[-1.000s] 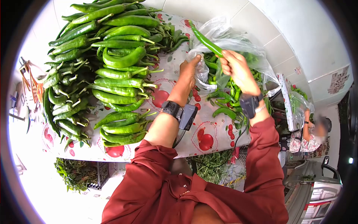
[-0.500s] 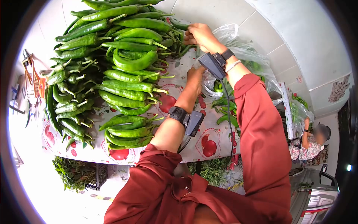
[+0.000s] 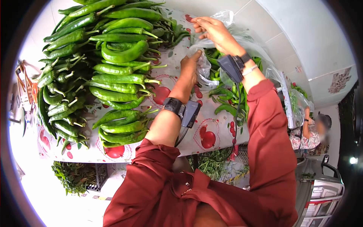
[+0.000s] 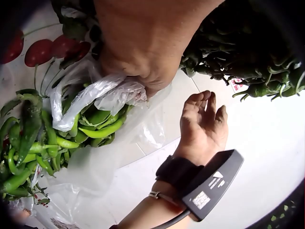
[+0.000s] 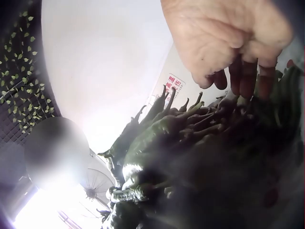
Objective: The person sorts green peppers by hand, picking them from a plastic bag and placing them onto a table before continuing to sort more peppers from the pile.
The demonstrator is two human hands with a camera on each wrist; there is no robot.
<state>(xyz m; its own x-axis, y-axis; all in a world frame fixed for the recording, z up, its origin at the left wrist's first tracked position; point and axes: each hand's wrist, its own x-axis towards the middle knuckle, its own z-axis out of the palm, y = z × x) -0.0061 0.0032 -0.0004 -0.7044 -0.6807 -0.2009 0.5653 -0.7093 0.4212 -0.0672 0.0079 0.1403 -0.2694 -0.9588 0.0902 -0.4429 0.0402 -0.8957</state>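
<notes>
My left hand [image 3: 188, 72] grips the bunched rim of a clear plastic bag [image 4: 88, 98]. Green peppers [image 4: 102, 131] show in the bag's mouth, and more lie loose beside it. My right hand [image 3: 219, 34] is raised over the far side of the bag with nothing in it. Its fingers are loosely bent, palm turned to the camera in the left wrist view. A large stack of long green peppers [image 3: 124, 78] lies in rows to the left, stems mostly pointing right. At its far right end is a smaller group of darker peppers [image 3: 177, 34], the pile nearest my right hand.
A patterned cloth [image 3: 177, 145] covers the table, which meets a tiled wall at the back. Under the table, leafy greens [image 3: 73, 176] fill a black crate. To the right stand a person [image 3: 308, 132] and a grey vehicle [image 3: 302, 193].
My right hand carried a long green pepper from the bag to the darker peppers at the far end. It let go there and has moved back right, empty. My left hand stays at the bag.
</notes>
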